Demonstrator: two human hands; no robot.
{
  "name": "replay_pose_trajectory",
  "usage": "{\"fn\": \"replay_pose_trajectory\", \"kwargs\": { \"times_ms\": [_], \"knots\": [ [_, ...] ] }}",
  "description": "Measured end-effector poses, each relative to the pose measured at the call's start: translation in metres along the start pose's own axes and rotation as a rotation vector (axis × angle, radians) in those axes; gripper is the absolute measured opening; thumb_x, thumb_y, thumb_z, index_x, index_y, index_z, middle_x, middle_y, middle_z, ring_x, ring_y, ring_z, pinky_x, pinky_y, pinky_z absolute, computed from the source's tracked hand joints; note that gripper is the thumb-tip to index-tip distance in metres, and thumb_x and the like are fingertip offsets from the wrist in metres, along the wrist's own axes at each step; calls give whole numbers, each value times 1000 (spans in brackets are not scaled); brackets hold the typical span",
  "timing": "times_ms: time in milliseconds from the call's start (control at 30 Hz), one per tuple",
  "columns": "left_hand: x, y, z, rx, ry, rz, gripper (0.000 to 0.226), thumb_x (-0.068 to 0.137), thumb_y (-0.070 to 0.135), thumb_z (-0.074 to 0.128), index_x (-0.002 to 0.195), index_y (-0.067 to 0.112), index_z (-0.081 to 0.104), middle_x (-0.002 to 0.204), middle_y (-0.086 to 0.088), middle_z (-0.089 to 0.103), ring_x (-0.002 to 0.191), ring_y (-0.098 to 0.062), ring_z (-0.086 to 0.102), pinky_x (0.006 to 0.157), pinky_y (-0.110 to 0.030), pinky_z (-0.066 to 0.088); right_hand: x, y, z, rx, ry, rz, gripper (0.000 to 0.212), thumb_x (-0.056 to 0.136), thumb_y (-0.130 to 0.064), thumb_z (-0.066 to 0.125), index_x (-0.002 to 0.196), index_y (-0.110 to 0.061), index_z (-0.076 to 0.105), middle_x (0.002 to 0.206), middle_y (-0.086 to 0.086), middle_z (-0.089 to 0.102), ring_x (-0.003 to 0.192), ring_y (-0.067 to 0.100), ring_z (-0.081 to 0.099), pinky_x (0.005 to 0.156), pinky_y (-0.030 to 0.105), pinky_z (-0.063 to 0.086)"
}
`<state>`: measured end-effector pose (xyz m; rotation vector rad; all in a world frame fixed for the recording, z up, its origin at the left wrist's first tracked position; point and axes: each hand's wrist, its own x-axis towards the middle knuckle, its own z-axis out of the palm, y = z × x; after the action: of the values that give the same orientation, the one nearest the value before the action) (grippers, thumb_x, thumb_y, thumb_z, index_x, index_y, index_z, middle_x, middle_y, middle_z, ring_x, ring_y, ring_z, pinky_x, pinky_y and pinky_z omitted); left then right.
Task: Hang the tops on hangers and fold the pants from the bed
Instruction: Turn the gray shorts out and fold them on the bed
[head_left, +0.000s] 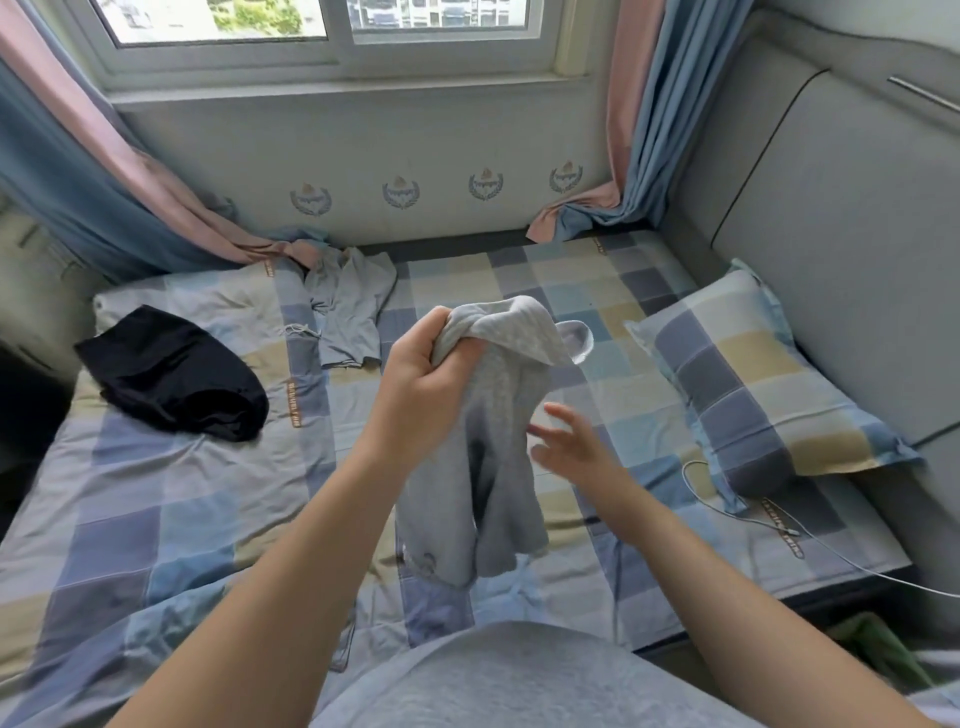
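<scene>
- Hands, head view: L hand (421, 374) sits just above frame centre, fingers curled tight round the bunched top end of a grey garment (498, 457), holding it up off the bed (156, 519).
- R hand (571, 447) is at 3 o'clock of the garment's mid part, fingers spread and straight, gripping nothing. Fingertips are at the cloth's edge; can't tell if they touch.
- Grey garment hangs from the L fist toward 6 o'clock and ends in two lobes. Its top part flops over toward 1 o'clock. Top or pants: can't tell.
- Black garment (171, 374) at 9 o'clock of frame: a folded bundle lying on the bed's left part, well apart from both hands.
- Pale blue-grey garment (348, 306) at 11 o'clock of the L hand, lying crumpled on the bed w/ a drawstring at its left edge.
- Pillow (763, 384) at 3 o'clock, checked like the sheet, beside the grey padded headboard (831, 234).
- White cable (779, 519) at 4 o'clock runs from by the pillow off the right edge.
- Window (332, 31) at 12 o'clock w/ pink-and-blue curtains (104, 182) each side, hems resting on the bed.
</scene>
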<state>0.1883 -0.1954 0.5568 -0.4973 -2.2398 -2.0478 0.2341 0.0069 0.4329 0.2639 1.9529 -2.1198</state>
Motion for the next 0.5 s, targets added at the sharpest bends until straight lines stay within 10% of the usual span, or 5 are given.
{"fn": "replay_pose_trajectory", "kwargs": {
  "times_ms": [167, 233, 400, 500],
  "knots": [
    [-1, 2, 9, -46, -32, -22, 23, 101, 12, 58, 78, 14, 57, 67, 11, 47, 64, -5, 39, 55, -17, 35, 0, 31, 23, -531, 8, 83, 9, 91, -15, 66, 85, -10, 64, 84, 6, 67, 76, 26, 59, 73, 41, 48],
    [1, 0, 5, -50, 13, -33, 20, 100, 13, 59, 82, 5, 58, 70, 3, 46, 66, -8, 39, 57, -17, 35, -5, 44, 13, -658, 72, 107, 30, 92, -16, 56, 65, -15, 45, 62, -1, 45, 62, 18, 37, 59, 33, 33],
    [6, -17, -8, 63, 143, -191, 11, 99, 19, 60, 101, 8, 64, 83, 3, 58, 73, -5, 51, 64, -19, 42, -13, 37, -13, -584, 206, 110, 28, 98, -9, 50, 73, 2, 46, 66, 7, 45, 66, 16, 39, 60, 34, 29],
    [3, -33, -9, 132, 131, -407, 43, 97, 26, 64, 137, 24, 50, 121, 5, 55, 107, -10, 55, 78, -22, 47, -13, 10, -15, -432, 241, 21, 25, 100, -4, 52, 76, 5, 53, 68, 7, 44, 67, 13, 40, 61, 30, 31]
  ]
}}
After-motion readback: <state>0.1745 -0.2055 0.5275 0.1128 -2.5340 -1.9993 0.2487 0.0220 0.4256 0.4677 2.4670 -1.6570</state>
